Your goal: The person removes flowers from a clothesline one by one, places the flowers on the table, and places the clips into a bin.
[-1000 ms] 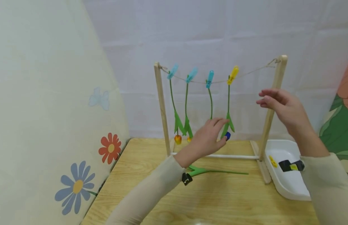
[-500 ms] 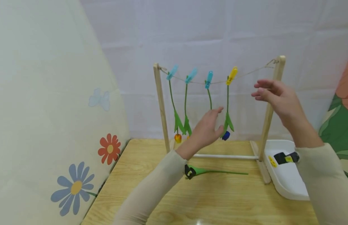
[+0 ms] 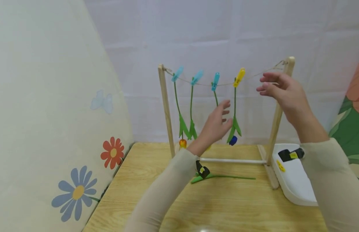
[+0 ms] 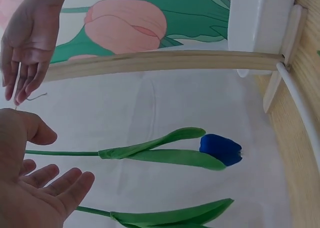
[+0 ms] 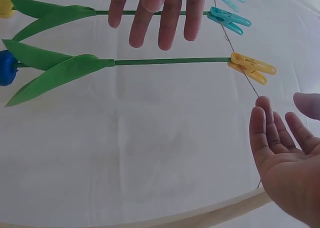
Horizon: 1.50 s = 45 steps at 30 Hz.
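Observation:
My left hand (image 3: 215,124) hovers between two hanging tulips, fingers loosely spread and holding nothing. Beside it a blue tulip (image 4: 220,149) dangles head-down from a yellow clothespin (image 3: 239,77) on the string (image 5: 252,88). Three blue clothespins (image 3: 215,82) hold other tulips by their stems; one flower is orange (image 3: 183,143), one yellow (image 5: 6,7). My right hand (image 3: 286,95), relaxed and without any object, is raised in front of the right post, close to the string. Whether its fingertips touch the string I cannot tell.
The wooden frame (image 3: 167,112) has a white bottom bar (image 3: 234,161). A green stem with leaves (image 3: 231,177) lies on the table (image 3: 225,206), its left end behind my left wrist camera. At right, a white tray (image 3: 296,190) contains a yellow clothespin (image 3: 280,166).
My left hand has risen from the blue tulip's leaves, its fingers now pointing more upward. My right hand has moved up and slightly left. The blue tulip stays hanging.

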{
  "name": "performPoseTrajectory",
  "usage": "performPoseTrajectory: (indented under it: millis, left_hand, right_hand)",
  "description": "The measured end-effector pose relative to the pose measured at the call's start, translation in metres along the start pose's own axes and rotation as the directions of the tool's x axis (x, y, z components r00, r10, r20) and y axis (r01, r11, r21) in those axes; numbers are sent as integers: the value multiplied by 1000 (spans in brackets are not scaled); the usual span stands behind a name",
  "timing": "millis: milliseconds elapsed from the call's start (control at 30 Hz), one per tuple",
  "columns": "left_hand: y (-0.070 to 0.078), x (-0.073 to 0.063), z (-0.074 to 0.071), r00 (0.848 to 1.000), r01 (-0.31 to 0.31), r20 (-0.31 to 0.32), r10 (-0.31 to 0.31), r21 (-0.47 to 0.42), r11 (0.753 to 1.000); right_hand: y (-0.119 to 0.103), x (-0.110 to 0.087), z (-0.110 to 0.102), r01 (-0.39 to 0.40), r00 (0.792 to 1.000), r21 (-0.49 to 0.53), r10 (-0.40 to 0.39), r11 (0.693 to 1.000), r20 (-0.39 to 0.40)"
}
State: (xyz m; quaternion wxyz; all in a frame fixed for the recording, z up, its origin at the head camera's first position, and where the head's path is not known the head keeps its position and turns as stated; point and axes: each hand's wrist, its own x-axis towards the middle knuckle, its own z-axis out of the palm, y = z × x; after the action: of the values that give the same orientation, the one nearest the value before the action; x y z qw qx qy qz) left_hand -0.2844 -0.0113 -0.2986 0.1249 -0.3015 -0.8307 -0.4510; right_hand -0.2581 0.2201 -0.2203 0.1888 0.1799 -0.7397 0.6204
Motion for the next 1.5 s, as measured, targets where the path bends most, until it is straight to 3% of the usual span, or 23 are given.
performPoseTrajectory:
  millis: [133,367,533,833,1033,1500]
  left_hand:
    - [0,7,5,999,24,-24,-25,-76,997]
    - [1,19,15,996,19,-83,-33,-163,986]
    - [1,24,20,992,26,-117,-48,-178,984]
    - [-4,30,27,985,-5,-168,-30,-203,979]
    - [-5,34,29,973,-29,-228,-15,-188,982]
    - [-6,38,28,968,-66,-249,22,-170,983]
  right_hand:
    - [-3,5,2,-12,1000,-22,12,1000,-10]
    - [-11,15,7,1,1000,78,-1,997,-8]
    - [-14,22,11,33,999,124,-35,992,17]
    - [-18,36,19,-25,998,-39,27,999,57]
    - [-20,42,27,-32,997,-27,34,999,74]
    - [-23,46,38,-84,994,-91,90,992,63]
